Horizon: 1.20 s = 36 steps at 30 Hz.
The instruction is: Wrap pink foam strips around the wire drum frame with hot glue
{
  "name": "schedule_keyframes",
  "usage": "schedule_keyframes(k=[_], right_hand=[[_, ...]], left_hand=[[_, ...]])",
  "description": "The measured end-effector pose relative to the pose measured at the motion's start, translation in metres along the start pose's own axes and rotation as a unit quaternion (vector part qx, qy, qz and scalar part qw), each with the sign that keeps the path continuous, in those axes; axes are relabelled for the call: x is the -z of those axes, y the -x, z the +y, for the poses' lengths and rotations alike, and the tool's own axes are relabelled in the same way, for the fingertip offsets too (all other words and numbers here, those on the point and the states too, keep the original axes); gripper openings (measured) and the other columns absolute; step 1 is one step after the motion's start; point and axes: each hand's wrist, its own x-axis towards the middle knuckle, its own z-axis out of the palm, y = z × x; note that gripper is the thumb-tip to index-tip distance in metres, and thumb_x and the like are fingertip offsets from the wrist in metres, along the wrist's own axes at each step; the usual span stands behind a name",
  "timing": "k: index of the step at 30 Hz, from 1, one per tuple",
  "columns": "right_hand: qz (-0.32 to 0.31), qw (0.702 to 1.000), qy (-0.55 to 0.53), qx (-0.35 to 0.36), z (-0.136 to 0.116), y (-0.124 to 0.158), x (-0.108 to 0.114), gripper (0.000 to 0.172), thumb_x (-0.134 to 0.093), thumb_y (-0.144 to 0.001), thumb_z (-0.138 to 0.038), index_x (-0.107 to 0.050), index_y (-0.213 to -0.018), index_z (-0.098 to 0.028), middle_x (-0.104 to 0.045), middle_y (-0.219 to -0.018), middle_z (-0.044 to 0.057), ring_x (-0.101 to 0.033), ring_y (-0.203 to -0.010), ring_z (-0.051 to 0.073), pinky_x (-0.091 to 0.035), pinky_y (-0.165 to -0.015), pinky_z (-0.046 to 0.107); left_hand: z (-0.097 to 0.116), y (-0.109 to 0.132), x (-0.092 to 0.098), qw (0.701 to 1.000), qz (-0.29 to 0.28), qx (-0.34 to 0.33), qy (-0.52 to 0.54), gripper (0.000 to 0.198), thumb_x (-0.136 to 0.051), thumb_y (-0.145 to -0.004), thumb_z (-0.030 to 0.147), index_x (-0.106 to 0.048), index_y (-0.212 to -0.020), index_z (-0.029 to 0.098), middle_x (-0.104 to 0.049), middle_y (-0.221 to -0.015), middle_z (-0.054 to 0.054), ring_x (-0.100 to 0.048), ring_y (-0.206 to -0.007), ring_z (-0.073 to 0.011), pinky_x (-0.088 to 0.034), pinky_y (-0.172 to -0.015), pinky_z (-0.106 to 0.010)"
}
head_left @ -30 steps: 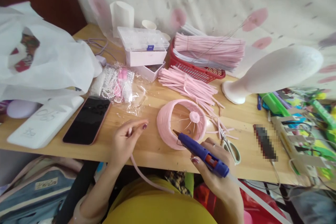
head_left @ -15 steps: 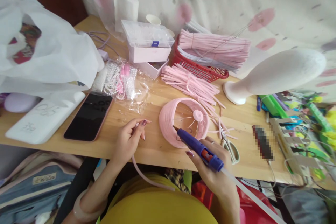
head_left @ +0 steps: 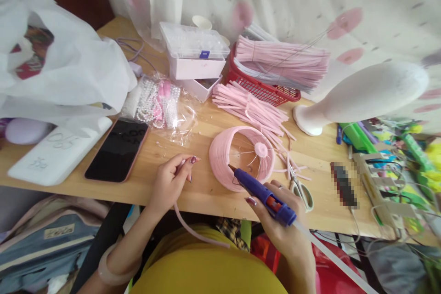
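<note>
A pink strip point(head_left: 196, 234) hangs down from my left hand point(head_left: 172, 181), which is closed with thumb and fingertips pinched on its end. My right hand point(head_left: 282, 213) grips a blue glue gun point(head_left: 263, 195) with a long whitish glue stick out of its back. The gun's nozzle points left, in front of the round pink hat-shaped frame point(head_left: 220, 161). Thin wires inside that frame meet at a small pink coil. Scissors point(head_left: 302, 193) lie just right of the frame, among loose pink strips.
Behind the frame lie a bundle of pink strips point(head_left: 251, 108) and a red basket point(head_left: 265, 92) of more strips. A white head form point(head_left: 361, 96) stands back right. To the left are a phone point(head_left: 117, 151), a white power bank point(head_left: 58, 151), bagged beads point(head_left: 155, 101) and a plastic bag point(head_left: 76, 69).
The view has shifted very slightly. Both hands keep their holds and have hardly moved.
</note>
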Motion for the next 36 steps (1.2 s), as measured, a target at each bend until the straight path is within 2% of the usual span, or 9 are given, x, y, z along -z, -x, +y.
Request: schedule_keyframes(k=[19,28,32,36], right_hand=[[-0.012,1.000,-0.007,-0.022,-0.001,0.010,0.001,0.040,-0.065,-0.091,-0.049,-0.051,-0.064,-0.022,-0.047,-0.059,-0.002,-0.049,-0.052,0.015,-0.034,-0.048,0.029],[-0.008,1.000,0.021,0.006,-0.001,0.014,0.004,0.038,-0.068,-0.091,-0.048,-0.053,-0.066,-0.022,-0.049,-0.060,-0.002,-0.050,-0.056,0.015,-0.037,-0.051,0.029],[-0.003,1.000,0.011,-0.004,-0.003,0.015,0.006,0.033,-0.069,-0.090,-0.047,-0.058,-0.070,-0.022,-0.053,-0.062,-0.001,-0.051,-0.058,0.016,-0.038,-0.054,0.030],[0.012,1.000,0.002,0.016,-0.005,0.012,0.005,0.036,-0.068,-0.090,-0.046,-0.056,-0.066,-0.022,-0.050,-0.059,-0.002,-0.049,-0.053,0.014,-0.036,-0.050,0.028]], left_hand=[[0.005,0.001,0.000,0.999,0.005,-0.003,-0.041,0.026,-0.060,-0.090,0.038,-0.076,-0.086,0.017,-0.054,-0.051,0.005,-0.051,-0.048,-0.0094,-0.040,-0.051,-0.020],[0.005,0.000,-0.002,0.999,-0.002,-0.002,-0.041,0.026,-0.060,-0.090,0.038,-0.076,-0.086,0.017,-0.053,-0.051,0.006,-0.050,-0.048,-0.0091,-0.039,-0.050,-0.019],[0.004,0.000,-0.002,0.999,-0.004,-0.003,-0.046,0.027,-0.060,-0.090,0.039,-0.076,-0.086,0.018,-0.054,-0.052,0.005,-0.050,-0.049,-0.0094,-0.039,-0.052,-0.020],[0.003,0.001,0.000,0.999,-0.006,-0.008,-0.051,0.027,-0.060,-0.091,0.039,-0.075,-0.087,0.018,-0.054,-0.052,0.005,-0.050,-0.050,-0.0096,-0.040,-0.053,-0.020]])
